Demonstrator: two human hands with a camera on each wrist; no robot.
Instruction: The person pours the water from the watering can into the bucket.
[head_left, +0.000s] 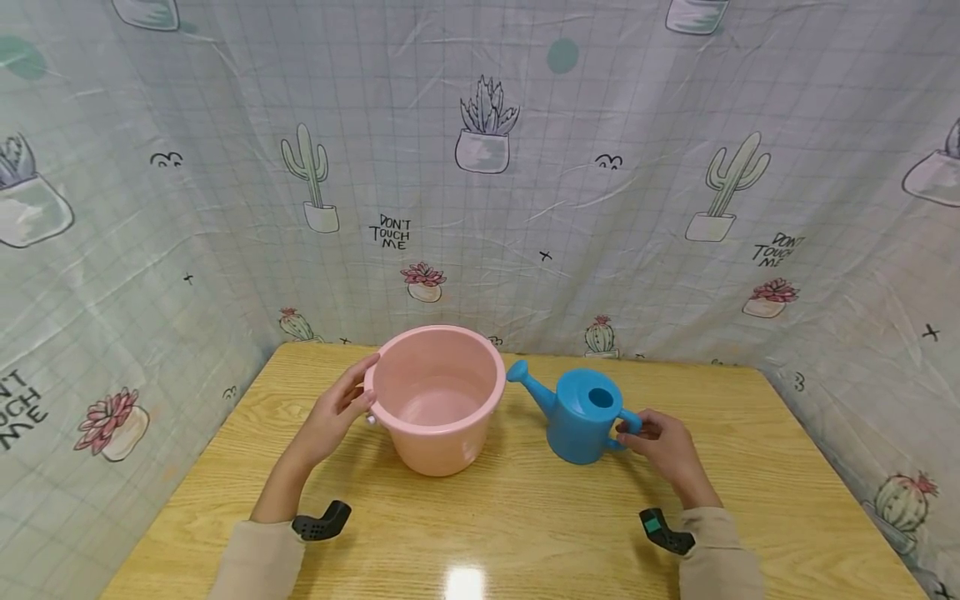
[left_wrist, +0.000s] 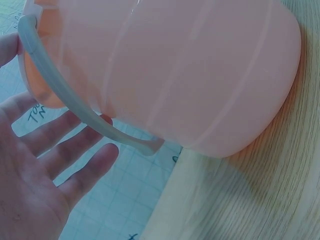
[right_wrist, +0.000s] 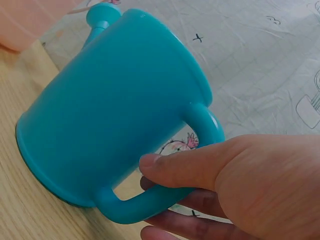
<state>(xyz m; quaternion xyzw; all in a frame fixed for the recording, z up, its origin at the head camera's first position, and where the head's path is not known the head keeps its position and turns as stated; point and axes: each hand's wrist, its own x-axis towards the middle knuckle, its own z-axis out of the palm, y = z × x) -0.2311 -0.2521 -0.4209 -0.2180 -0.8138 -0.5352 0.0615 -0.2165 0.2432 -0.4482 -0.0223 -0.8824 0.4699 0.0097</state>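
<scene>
A pink plastic bucket (head_left: 438, 450) stands upright left of centre on the table. My left hand (head_left: 339, 410) touches its left rim with thumb and fingertips. In the left wrist view the fingers of the left hand (left_wrist: 40, 165) are spread and nearly straight beside the bucket's grey handle (left_wrist: 67, 97), which hangs down the side. To the right of the bucket stands a blue watering can (head_left: 579, 425), its spout pointing left toward the bucket. My right hand (head_left: 666, 446) grips the can's handle (right_wrist: 145, 202), the thumb lying over it and the fingers curled behind.
A wood-grain table (head_left: 525, 517) lies under both things. Behind it and at the sides hangs a pale cloth (head_left: 585, 208) printed with cacti and potted plants. Black wrist devices (head_left: 322, 523) sit at both sleeves.
</scene>
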